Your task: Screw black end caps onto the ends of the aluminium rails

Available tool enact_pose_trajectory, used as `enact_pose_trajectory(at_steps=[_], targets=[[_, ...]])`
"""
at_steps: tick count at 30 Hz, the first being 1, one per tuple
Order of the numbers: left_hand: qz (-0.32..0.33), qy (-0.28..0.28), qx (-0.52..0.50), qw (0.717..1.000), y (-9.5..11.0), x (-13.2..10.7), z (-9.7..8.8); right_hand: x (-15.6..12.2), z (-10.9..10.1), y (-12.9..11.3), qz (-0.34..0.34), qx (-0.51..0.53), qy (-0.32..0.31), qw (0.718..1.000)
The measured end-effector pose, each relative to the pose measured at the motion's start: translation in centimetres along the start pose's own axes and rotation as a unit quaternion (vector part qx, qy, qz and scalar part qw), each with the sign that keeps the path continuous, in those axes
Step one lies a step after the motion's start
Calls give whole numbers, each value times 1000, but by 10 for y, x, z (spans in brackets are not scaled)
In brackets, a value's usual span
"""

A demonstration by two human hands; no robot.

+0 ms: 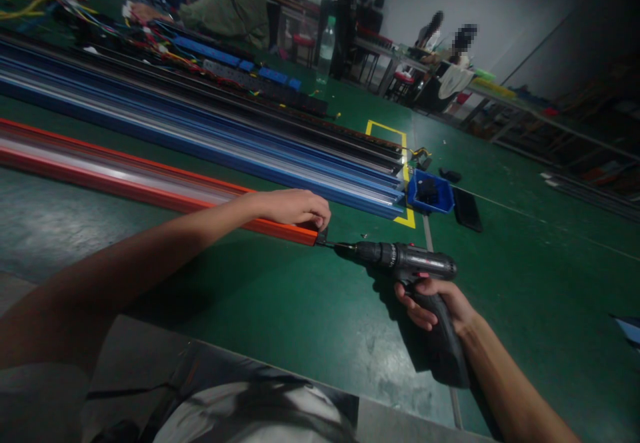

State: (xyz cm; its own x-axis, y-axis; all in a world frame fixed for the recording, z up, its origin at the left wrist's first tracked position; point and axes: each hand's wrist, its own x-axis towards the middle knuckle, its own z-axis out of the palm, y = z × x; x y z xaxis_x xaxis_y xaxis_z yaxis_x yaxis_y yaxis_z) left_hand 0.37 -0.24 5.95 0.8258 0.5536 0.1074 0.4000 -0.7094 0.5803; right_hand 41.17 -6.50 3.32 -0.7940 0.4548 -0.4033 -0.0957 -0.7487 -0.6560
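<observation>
My right hand (pixel 434 303) is wrapped round the grip of a black cordless drill (pixel 395 260). The drill lies level, its bit pointing left at the end of a long orange-red channel profile (pixel 165 186). Bit tip and a small dark end piece (pixel 321 237) meet at that end, though I cannot tell whether a screw sits between them. Over the same end rests my left hand (pixel 300 208), fingers curled down at the end piece. What its fingertips pinch is mostly hidden.
Blue channel profiles (pixel 250 153) and black ones lie beyond the orange one. A blue bin (pixel 430 191) with dark parts and a black phone-like slab (pixel 467 210) stand right of them. Farther back are wiring, a bottle (pixel 327 46) and a person in a green sleeve (pixel 230 6).
</observation>
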Motion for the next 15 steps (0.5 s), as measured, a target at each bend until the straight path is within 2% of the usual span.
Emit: enact_pose_trajectory(at_steps=[15], targets=[[0,-1,0,1000,1,1,-1,-4,-3,0,12,-1,24,1000]])
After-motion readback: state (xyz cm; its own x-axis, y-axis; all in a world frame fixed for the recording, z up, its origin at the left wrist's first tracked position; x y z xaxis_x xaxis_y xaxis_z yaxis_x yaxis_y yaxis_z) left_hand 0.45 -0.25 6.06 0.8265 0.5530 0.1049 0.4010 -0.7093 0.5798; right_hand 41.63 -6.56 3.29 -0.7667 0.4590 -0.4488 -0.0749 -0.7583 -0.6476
